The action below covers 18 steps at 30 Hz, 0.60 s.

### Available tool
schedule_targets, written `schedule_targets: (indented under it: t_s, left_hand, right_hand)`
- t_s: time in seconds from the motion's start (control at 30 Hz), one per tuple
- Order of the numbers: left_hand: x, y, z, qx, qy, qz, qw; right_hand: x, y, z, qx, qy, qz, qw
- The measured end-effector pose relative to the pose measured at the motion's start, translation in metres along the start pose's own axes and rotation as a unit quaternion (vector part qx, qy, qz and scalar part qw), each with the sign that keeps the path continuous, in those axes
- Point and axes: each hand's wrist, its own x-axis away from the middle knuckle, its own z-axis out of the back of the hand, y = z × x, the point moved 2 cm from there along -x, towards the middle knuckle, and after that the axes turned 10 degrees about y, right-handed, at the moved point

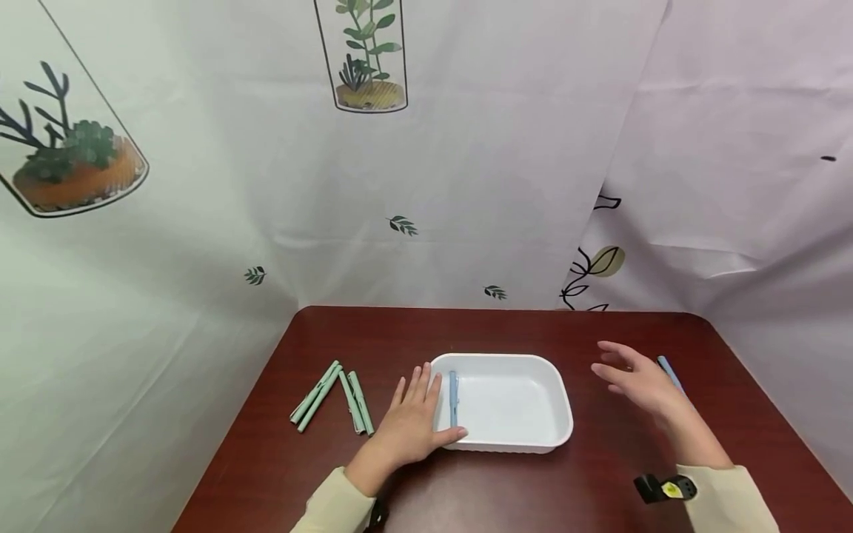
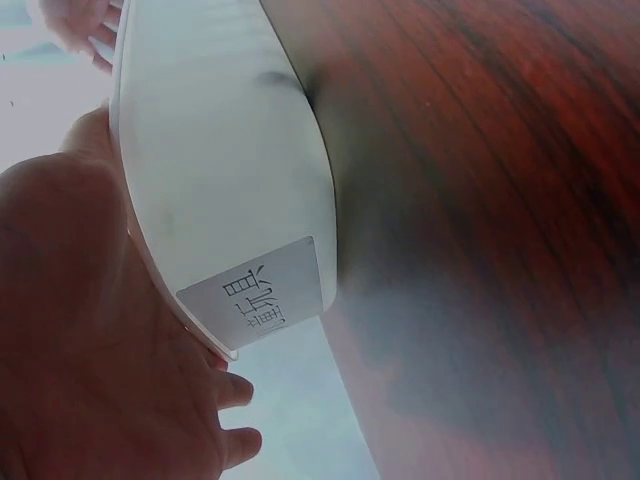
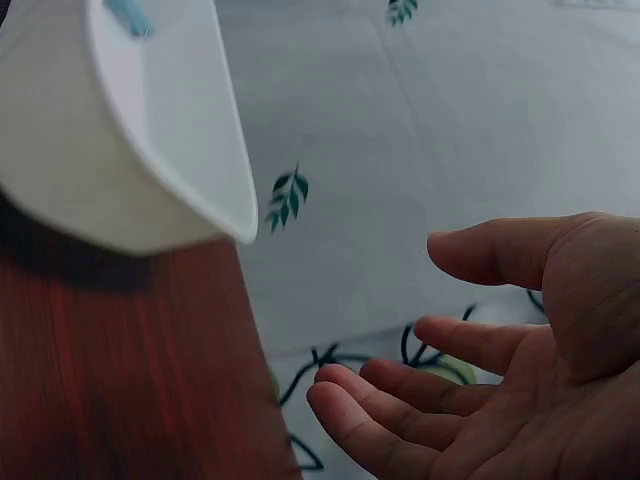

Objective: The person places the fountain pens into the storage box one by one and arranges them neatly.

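A white plastic tray [image 1: 513, 403] stands mid-table with one light blue pen [image 1: 453, 400] lying along its left side. My left hand [image 1: 409, 426] rests on the tray's left rim, fingers spread and straight, the thumb reaching over the near left corner. In the left wrist view the palm lies along the rim, above a printed label [image 2: 255, 290] on the tray's outer wall. To the right of the tray, my right hand [image 1: 636, 381] hovers with relaxed fingers and nothing in them. Another blue pen [image 1: 669, 372] lies just beyond it, partly hidden behind the hand and wrist.
Two pairs of pale green pens [image 1: 316, 397] lie on the dark red wooden table [image 1: 373, 333], left of the tray. A white cloth [image 1: 466, 163] with plant prints hangs behind and around the table.
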Motion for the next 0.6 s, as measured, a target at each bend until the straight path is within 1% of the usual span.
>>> schedule_targets:
  t_s: [0.17, 0.3, 0.4, 0.5, 0.6]
  left_hand:
    - [0.003, -0.001, 0.000, -0.007, 0.007, -0.002, 1.0000]
    - [0.004, -0.001, 0.001, -0.005, 0.008, -0.002, 1.0000]
    - [0.005, -0.003, 0.001, -0.007, 0.010, 0.000, 0.9999]
    - [0.005, -0.003, 0.001, -0.009, 0.012, 0.000, 0.9999]
    - [0.005, -0.002, 0.001, 0.001, 0.012, -0.006, 0.9999]
  right_hand:
    - [-0.001, 0.011, 0.010, 0.029, -0.003, -0.003, 0.9996]
    - [-0.003, 0.020, 0.018, 0.062, 0.019, 0.002, 0.9979]
    - [-0.005, 0.029, 0.022, 0.106, 0.038, 0.006, 0.9936]
    - [-0.006, 0.039, 0.027, 0.146, 0.046, 0.007, 0.9881]
    - [-0.007, 0.047, 0.033, 0.166, 0.047, 0.003, 0.9850]
